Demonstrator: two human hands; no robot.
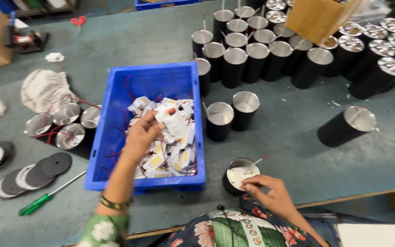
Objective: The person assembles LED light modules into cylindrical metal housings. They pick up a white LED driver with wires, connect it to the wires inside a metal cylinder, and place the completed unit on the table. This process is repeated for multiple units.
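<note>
My left hand [141,133] reaches into a blue plastic bin [115,98] and grips a small white module with red wires [172,120], lifted just above the heap of like modules [165,158] in the bin. My right hand [270,191] rests at the table's near edge, fingertips pinched on the rim of a black cylindrical housing [235,174] with a silver inside and a thin wire sticking out of it.
Many black cylinders with silver insides [257,50] stand at the back right; two [219,120] stand beside the bin and one lies tilted [346,126]. Left of the bin lie wired cylinders [67,123], flat discs [33,176], a green screwdriver [35,204], a cloth [44,89]. A cardboard box [318,18] hangs above.
</note>
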